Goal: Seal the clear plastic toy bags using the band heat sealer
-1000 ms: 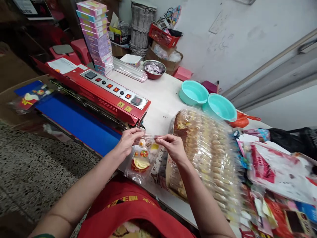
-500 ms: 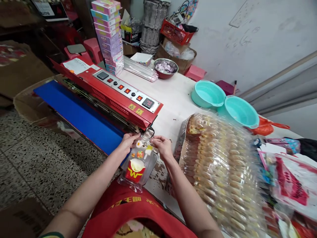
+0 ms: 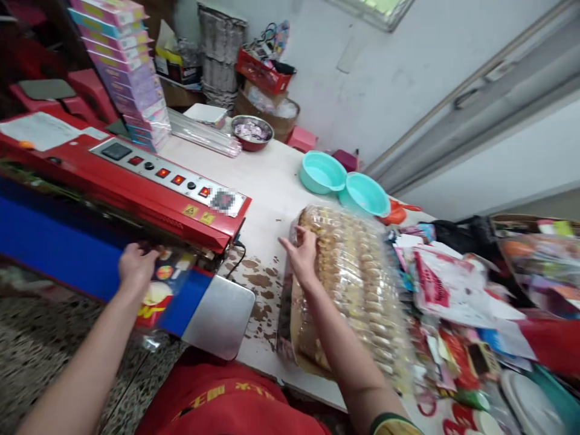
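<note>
My left hand is closed on the top edge of a clear plastic bag, just under the front of the red sealing machine. The bag lies over the blue conveyor belt and shows a red and yellow fries-box piece and small food-shaped pieces inside. My right hand is open, thumb and fingers apart, at the near left corner of a box of tightly packed clear bags. Whether its fingertips touch a bag, I cannot tell.
A bare metal plate sits at the belt's end. Two turquoise basins stand beyond the packed bags. A tall stack of small boxes rises behind the machine. Loose packaging covers the right side.
My left hand has carried the bag leftward to the machine's belt. The right hand has let go of the bag and moved over to the packed bags. The view has swung right.
</note>
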Tool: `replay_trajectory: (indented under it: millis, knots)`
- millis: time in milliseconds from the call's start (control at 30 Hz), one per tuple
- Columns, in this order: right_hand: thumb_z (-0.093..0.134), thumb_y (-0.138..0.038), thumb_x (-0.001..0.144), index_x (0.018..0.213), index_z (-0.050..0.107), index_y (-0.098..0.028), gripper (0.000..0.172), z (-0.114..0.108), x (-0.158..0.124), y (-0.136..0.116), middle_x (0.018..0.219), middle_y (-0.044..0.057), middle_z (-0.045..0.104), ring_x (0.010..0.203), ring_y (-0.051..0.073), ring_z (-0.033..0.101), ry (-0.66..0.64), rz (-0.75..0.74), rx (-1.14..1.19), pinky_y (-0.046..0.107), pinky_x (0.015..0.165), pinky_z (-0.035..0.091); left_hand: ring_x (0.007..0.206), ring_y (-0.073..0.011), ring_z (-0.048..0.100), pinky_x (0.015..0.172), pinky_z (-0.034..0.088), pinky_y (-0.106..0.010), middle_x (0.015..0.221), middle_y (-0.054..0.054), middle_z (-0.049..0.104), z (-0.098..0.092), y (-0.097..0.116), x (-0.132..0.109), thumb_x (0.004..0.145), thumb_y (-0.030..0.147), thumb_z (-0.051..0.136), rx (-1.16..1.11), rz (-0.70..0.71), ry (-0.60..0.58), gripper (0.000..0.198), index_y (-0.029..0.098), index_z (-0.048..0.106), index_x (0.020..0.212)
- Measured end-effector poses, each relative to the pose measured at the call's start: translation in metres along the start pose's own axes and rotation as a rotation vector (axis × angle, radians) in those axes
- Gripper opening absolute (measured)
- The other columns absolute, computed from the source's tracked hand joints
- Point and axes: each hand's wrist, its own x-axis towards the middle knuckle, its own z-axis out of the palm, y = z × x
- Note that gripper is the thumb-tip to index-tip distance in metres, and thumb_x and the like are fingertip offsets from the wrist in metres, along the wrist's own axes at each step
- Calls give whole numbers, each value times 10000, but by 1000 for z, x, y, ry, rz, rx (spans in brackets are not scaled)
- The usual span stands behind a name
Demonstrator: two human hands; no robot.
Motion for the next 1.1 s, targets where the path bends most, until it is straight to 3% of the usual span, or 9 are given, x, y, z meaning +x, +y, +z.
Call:
replay_trajectory:
  millis: [133, 233, 300, 467, 633, 767, 867, 967, 1100]
  knots:
    - [720, -387, 737, 1119, 626, -186, 442, -80, 84, 65, 1214, 165, 518, 1165, 334, 442, 72, -84, -520, 507, 976, 379, 1181, -353, 510, 1025, 370, -563, 1158, -123, 622, -15, -15, -1, 695, 379, 735, 361, 363, 287, 529, 173, 593, 1161]
    - [706, -337, 756, 837, 692, -188, 170, -104, 119, 98, 1176, 160, 543, 1145, 345, 457, -69, -99, -656, 513, 962, 379, 1185, -331, 524, 1051, 361, -517, 1190, -125, 625, -17, -25, -36, 775, 420, 637, 336, 533, 192, 407, 183, 619, 1105]
    - [706, -324, 757, 684, 667, -184, 163, -107, 127, 105, 1145, 159, 577, 1145, 339, 479, -133, -181, -622, 515, 978, 373, 1184, -312, 536, 1066, 351, -482, 1214, -128, 620, -14, -31, -63, 810, 427, 590, 332, 597, 117, 334, 183, 635, 1034]
    - [699, -393, 774, 653, 644, -192, 241, -130, 116, 53, 1058, 120, 696, 974, 254, 643, -235, -398, -175, 437, 889, 486, 1180, -301, 537, 1040, 372, -459, 1226, -131, 617, 2, -30, -118, 845, 447, 554, 282, 609, -80, 312, 193, 641, 1003]
    - [757, -419, 731, 743, 722, -202, 221, -169, 79, -27, 838, 69, 754, 860, 244, 707, -107, -290, 103, 400, 799, 547, 1092, -242, 607, 964, 448, -382, 1153, -72, 671, 31, 15, -155, 799, 407, 635, 2, 393, -548, 353, 244, 615, 1112]
    - [813, -416, 670, 739, 733, -193, 247, -153, 33, -45, 816, 75, 760, 803, 239, 715, -91, -32, 380, 393, 746, 576, 1242, -267, 540, 958, 470, -344, 1347, -96, 579, 46, 47, -167, 623, 342, 823, -282, 156, -845, 743, 257, 535, 1302]
    - [829, -437, 647, 761, 733, -189, 289, -115, -6, -41, 807, 74, 759, 726, 212, 709, -136, 215, 576, 373, 711, 593, 1034, -267, 662, 805, 545, -330, 1209, -124, 658, 40, 41, -168, 599, 351, 844, -461, -168, -976, 725, 208, 571, 1256]
    - [832, -493, 627, 767, 736, -183, 353, -81, -36, -36, 843, 78, 759, 744, 208, 715, -292, 443, 716, 357, 725, 600, 850, -212, 695, 685, 558, -291, 1050, -93, 705, 17, 18, -162, 606, 342, 843, -559, -351, -854, 583, 176, 611, 1114]
    - [832, -577, 571, 782, 743, -156, 479, -55, -49, -30, 839, 99, 748, 726, 221, 720, -678, 707, 787, 320, 648, 599, 740, -152, 675, 600, 535, -233, 959, -38, 702, -19, -6, -148, 586, 325, 858, -575, -385, -658, 520, 186, 608, 1019]
